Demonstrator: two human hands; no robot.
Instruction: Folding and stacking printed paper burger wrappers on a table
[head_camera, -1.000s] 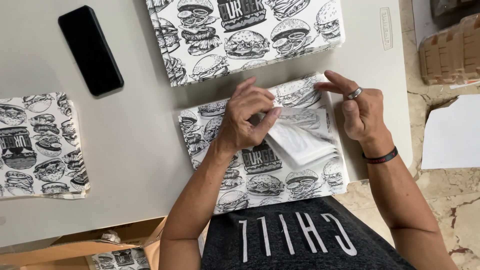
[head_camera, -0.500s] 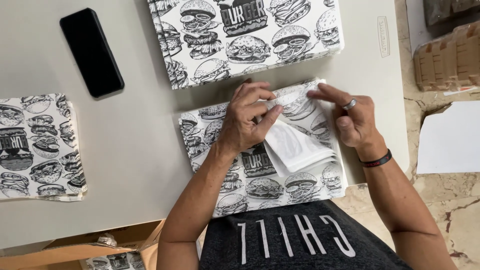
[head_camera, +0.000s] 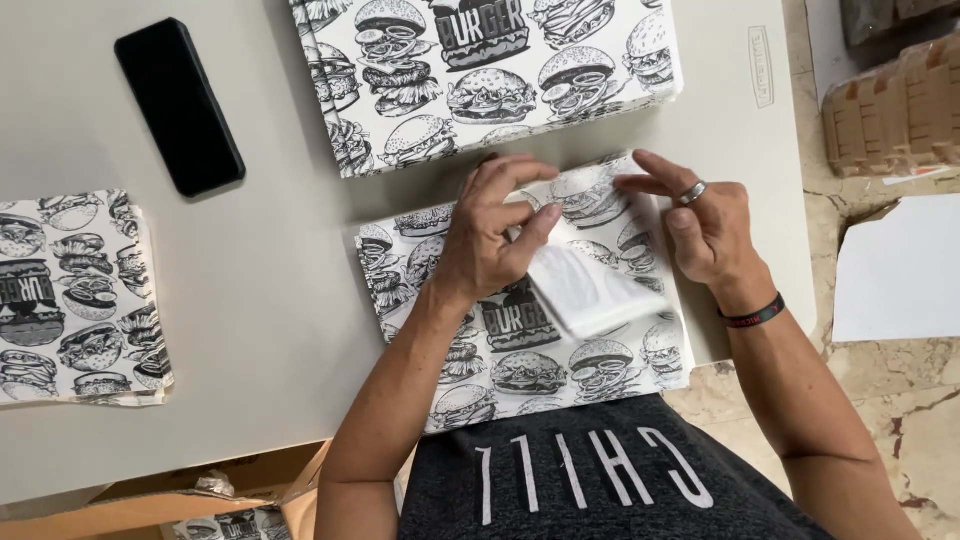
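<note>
A sheet of paper printed with black-and-white burger drawings (head_camera: 500, 330) lies on the grey table (head_camera: 250, 300) in front of me. Its far right corner is folded over, showing the white underside (head_camera: 590, 290). My left hand (head_camera: 490, 235) pinches that folded flap between thumb and fingers near the sheet's far edge. My right hand (head_camera: 700, 225), with a ring and a dark wristband, rests with fingers spread on the sheet's right part, pressing it down.
A larger stack of the same printed paper (head_camera: 490, 70) lies at the far side. A smaller folded pile (head_camera: 75, 295) sits at the left. A black phone (head_camera: 178, 105) lies at the far left. Brown cardboard pieces (head_camera: 895, 105) and a white sheet (head_camera: 900, 270) are on the floor at right.
Both hands have shifted slightly along the fold; my right hand's fingers moved left onto the sheet's far edge. The flap stays folded over.
</note>
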